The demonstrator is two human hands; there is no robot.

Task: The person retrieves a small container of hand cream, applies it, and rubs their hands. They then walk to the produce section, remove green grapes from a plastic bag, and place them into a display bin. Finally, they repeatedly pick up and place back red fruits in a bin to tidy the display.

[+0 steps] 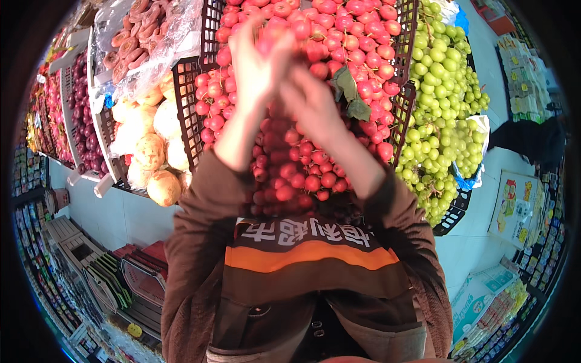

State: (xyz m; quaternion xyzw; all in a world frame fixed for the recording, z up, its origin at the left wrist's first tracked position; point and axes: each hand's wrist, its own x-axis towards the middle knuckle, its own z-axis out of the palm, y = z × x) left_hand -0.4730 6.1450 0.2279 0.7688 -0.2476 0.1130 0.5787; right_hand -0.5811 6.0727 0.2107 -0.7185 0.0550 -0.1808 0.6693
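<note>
Both of my hands are blurred by motion over dark plastic crates of small red crab-apple-like fruits [363, 54]. My left hand [258, 54] is raised with its fingers apart, pointing away from me; whether a fruit is in it is unclear. Close beside it on the right, my right hand [311, 93] reaches inward, and its fingertips are too blurred to read. A green leaf [358, 109] lies on the fruits right of my right hand. More red fruits [313, 181] fill the nearer crate between my forearms.
Green grapes [435, 90] are heaped to the right. On the left are large pale round fruits [163, 187], dried persimmon-like fruits [131, 43] under clear plastic and dark red fruits [86, 122]. Crate walls [186, 109] border the red fruits. Shopping baskets [145, 272] stand lower left; a dark-clothed person [529, 138] is at right.
</note>
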